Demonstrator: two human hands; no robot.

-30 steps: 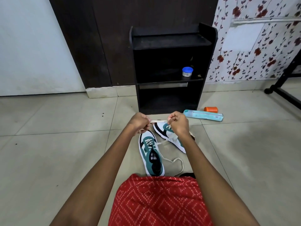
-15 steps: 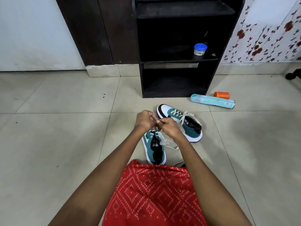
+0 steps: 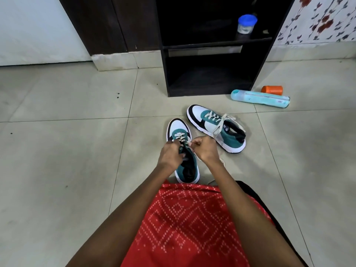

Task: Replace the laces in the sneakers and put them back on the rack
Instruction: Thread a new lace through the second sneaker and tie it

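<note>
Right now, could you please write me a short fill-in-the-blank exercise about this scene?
The left hand and right hand pinch the lace of the sneaker on the person's ____.
The jar on the rack has a ____ lid.
The teal bottle lies on the ____.
Missing words: left; blue; floor.

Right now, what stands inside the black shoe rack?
A small clear jar with a blue lid stands on the middle shelf, to the right. The lower compartment is too dark to judge.
</note>
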